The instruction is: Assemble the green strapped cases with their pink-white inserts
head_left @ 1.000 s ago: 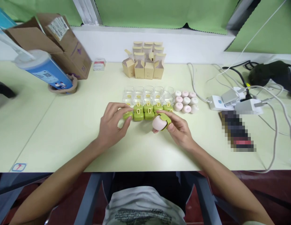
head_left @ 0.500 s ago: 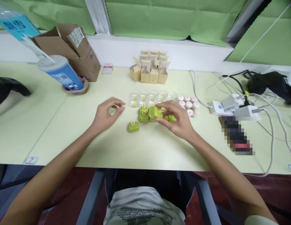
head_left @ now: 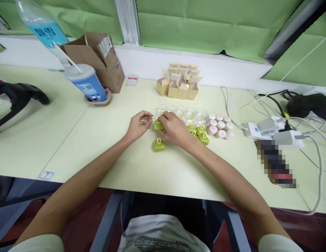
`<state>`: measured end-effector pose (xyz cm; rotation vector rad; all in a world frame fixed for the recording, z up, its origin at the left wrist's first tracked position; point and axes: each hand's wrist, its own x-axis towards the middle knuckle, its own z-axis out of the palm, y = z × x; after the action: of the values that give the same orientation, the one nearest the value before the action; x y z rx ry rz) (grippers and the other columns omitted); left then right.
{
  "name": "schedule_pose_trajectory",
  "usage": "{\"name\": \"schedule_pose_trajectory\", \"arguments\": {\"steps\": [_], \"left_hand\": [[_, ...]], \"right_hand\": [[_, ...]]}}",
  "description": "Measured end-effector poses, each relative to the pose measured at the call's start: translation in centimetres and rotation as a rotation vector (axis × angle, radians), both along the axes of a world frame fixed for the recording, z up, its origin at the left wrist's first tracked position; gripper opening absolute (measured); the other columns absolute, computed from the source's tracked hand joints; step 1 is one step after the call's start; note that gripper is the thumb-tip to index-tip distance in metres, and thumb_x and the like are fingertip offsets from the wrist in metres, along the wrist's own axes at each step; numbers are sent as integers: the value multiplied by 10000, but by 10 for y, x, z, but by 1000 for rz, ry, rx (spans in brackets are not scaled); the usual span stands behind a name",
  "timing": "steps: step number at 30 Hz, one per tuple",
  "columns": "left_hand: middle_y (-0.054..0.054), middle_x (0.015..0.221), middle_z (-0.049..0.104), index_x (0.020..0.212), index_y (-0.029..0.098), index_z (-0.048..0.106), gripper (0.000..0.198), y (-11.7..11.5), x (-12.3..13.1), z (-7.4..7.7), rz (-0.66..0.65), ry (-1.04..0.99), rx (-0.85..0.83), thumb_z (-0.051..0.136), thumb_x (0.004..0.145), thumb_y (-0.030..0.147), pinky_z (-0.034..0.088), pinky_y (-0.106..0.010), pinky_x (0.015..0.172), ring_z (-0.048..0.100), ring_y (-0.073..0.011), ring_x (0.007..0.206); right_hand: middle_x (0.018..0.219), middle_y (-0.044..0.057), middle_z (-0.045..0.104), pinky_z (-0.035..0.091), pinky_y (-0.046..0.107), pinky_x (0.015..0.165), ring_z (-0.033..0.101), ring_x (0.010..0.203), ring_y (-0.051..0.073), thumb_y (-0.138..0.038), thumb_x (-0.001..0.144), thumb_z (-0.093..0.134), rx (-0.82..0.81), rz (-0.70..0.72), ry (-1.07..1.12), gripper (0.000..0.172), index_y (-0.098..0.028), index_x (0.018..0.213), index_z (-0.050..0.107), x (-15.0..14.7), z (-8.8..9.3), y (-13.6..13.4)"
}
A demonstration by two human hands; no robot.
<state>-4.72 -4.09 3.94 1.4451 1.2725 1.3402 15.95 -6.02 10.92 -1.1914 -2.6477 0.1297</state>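
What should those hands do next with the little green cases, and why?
Probably the right hand should set its green case down beside the lone green case nearer the person: its fingers grip that case low over the table, and the left hand is curled alongside.

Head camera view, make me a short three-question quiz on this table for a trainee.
1. True or false: the right hand touches a green case.
2. What lies directly right of the clear containers? A: pink round pieces. B: scissors. C: a stapler.
3. Fill in: the small cardboard boxes stand ___ the clear containers, nearer the wall.
Key: 1 true; 2 A; 3 behind.
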Motion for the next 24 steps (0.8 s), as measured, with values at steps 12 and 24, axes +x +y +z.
{"name": "schedule_pose_trajectory", "arguments": {"steps": [12,24], "left_hand": [[-76,1051,798,1050,184,756,249,-1,-2,0,-71,222,80,772,848,330,590,-291,778,741,-191,943],[-77,1031,812,1035,190,759,256,-1,-2,-1,-71,261,84,766,870,386,593,-312,807,746,-196,917]], "right_hand": [[1355,245,604,517,578,1089,523,1293,429,-193,935,717,107,14,70,264,-95,1180,727,4,-18,9],[1341,253,626,530,547,1075,541,1269,413,-199,981,684,108,9,60,266,-84,1219,711,6,-19,14]]}}
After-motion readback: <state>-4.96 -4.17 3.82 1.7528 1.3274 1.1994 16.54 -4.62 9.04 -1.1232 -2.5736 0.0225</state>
